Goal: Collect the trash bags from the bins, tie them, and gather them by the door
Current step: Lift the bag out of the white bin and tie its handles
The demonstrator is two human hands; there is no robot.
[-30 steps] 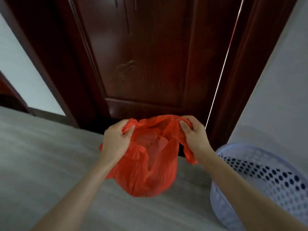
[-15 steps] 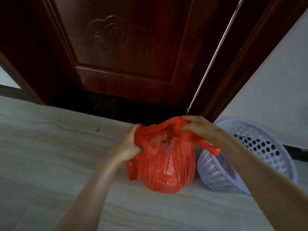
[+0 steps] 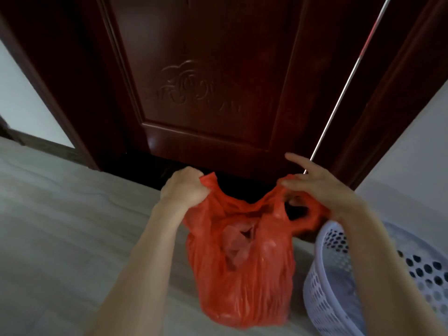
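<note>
An orange-red plastic trash bag [image 3: 242,275] hangs above the floor in front of the dark wooden door [image 3: 206,81], its mouth stretched wide between my hands. My left hand [image 3: 184,187] is clenched on the bag's left handle. My right hand [image 3: 315,187] pinches the right handle loop with thumb and lower fingers, the index finger sticking out. Crumpled contents show faintly through the thin plastic. The bag's top is untied.
A white perforated plastic bin [image 3: 324,287] stands at the lower right, beside the white wall [image 3: 412,154] and under my right forearm. Pale grey floor [image 3: 60,226] spreads to the left. A bright slit [image 3: 344,86] runs along the door's right edge.
My hands have pulled apart, stretching the bag's mouth wide from a bunched top. My right hand's grip has shifted to the handle loop. The view has tilted.
</note>
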